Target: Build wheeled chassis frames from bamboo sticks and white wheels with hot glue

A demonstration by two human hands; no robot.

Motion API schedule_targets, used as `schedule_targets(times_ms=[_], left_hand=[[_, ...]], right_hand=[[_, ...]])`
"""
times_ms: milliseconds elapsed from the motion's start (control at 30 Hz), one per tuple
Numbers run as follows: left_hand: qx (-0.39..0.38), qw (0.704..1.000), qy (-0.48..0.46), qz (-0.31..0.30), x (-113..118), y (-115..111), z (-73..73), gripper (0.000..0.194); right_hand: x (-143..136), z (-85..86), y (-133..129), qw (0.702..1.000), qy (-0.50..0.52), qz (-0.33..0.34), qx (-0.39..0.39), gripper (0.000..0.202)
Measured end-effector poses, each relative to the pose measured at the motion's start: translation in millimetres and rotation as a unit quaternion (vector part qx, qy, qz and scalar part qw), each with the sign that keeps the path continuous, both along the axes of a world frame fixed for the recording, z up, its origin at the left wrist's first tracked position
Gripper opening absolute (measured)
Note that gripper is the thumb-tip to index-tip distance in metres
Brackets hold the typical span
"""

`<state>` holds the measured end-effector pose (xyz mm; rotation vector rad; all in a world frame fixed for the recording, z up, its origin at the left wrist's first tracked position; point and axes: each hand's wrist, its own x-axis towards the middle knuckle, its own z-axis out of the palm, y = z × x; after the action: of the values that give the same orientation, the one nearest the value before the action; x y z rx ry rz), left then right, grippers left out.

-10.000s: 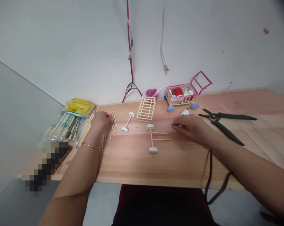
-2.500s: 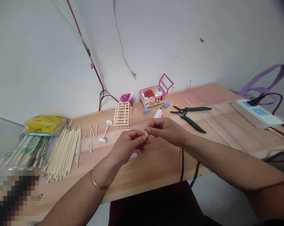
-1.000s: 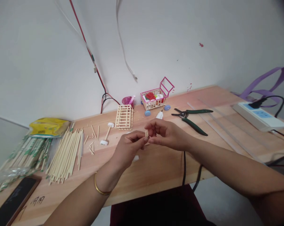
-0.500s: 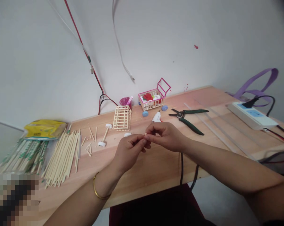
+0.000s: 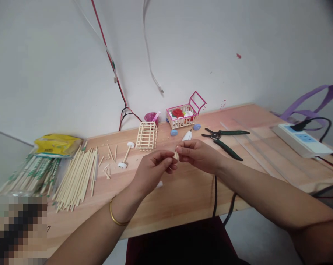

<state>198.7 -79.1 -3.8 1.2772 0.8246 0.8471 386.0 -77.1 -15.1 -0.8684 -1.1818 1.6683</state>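
Observation:
My left hand (image 5: 153,170) and my right hand (image 5: 198,154) meet above the middle of the table, fingertips pinched on a short wooden stick piece (image 5: 176,154) between them. Behind my right hand lies a white glue gun (image 5: 187,135), partly hidden. A small white piece (image 5: 159,184) rests on the table beside my left hand. Beyond my left hand stands a slatted stick frame (image 5: 147,136), and left of it lies an axle stick with white wheels (image 5: 126,155) at both ends.
Loose sticks (image 5: 76,178), bagged sticks (image 5: 35,173) and a yellow packet (image 5: 57,145) lie left. A pink-edged cart (image 5: 182,117) stands at the back. Green-handled pliers (image 5: 227,145) and a power strip (image 5: 301,139) lie right. Black cables hang over the front edge.
The stick piece between my fingertips now shows more, standing more upright. A white piece shows below my left hand. The whole view has shifted slightly.

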Motion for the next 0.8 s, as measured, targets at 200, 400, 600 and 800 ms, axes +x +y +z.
schedule_targets(times_ms=[200, 400, 600, 800], left_hand=[[0.186, 0.976, 0.106, 0.031, -1.8, -0.7, -2.9, 0.027], [0.167, 0.979, 0.118, 0.019, -0.6, -1.6, -1.2, 0.016], [0.268, 0.948, 0.166, 0.044, -0.8, -2.7, 1.7, 0.012], [0.198, 0.966, 0.163, 0.017, -1.7, -3.5, 3.4, 0.016]], right_hand=[[-1.7, -1.8, -1.0, 0.998, 0.037, 0.043, -0.038, 0.027], [-1.2, -3.3, -1.5, 0.999, 0.024, 0.023, -0.029, 0.027], [-1.6, -2.7, -1.9, 0.999, 0.012, 0.031, -0.033, 0.030], [-0.2, 0.4, -3.7, 0.997, -0.070, 0.014, 0.028, 0.032]])
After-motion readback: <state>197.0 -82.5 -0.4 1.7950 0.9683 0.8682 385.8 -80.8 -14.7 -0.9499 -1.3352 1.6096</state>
